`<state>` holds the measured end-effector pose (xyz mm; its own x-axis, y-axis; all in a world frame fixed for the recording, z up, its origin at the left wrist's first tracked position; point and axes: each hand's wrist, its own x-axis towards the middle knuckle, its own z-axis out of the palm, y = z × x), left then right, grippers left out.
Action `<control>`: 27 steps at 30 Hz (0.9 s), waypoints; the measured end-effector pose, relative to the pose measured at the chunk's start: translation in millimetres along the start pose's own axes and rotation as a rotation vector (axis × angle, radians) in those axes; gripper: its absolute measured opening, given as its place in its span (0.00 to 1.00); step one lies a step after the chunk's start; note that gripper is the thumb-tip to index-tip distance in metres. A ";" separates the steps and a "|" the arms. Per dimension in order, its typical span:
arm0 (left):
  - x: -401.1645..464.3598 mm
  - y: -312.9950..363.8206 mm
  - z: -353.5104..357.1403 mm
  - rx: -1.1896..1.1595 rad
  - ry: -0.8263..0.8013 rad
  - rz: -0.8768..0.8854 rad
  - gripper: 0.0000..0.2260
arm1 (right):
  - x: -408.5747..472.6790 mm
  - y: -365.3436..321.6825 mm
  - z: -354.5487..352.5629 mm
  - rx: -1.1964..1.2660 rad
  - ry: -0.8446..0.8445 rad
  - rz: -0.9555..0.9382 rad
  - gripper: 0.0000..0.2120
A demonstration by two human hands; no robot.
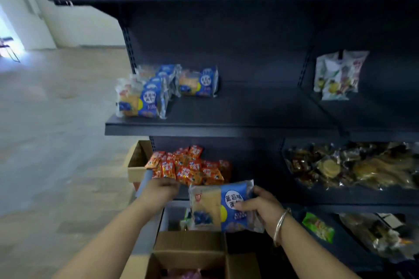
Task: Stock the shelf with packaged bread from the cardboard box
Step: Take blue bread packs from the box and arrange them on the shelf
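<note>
The right hand (260, 207) is pinching a blue bread packet (223, 206) above the open cardboard box (192, 249), its grip pressed on the wrapper. The left hand (162, 189) is reaching beside it, its grip blurred, perhaps loosely curled. Next, lifting it toward the middle shelf (249, 115) beside the stocked packets (158, 90).

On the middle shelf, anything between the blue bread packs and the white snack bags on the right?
Nothing: in the head view the dark shelf is bare between the blue bread packs and the white snack bags, apart from an upright divider.
</note>
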<state>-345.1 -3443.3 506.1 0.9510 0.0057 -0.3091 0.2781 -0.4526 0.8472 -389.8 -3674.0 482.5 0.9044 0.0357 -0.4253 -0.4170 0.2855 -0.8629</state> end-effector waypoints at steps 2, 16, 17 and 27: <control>-4.7 26.3 -10.4 -0.031 -0.021 0.011 0.08 | -2.5 -30.3 3.7 0.002 -0.047 -0.065 0.12; 45.1 136.9 -69.0 -0.215 -0.105 0.233 0.18 | 36.3 -144.2 48.7 0.031 -0.106 -0.275 0.20; 52.5 142.6 -73.5 -0.208 -0.096 0.241 0.16 | 42.5 -149.2 52.0 0.043 -0.084 -0.282 0.17; 137.6 197.5 -114.2 -0.052 -0.063 0.339 0.10 | 122.7 -202.9 77.7 -0.058 0.076 -0.393 0.11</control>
<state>-143.8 -3430.1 680.2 0.9806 -0.1935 -0.0308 -0.0445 -0.3732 0.9267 -187.2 -3653.0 626.6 0.9876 -0.1374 -0.0766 -0.0468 0.2086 -0.9769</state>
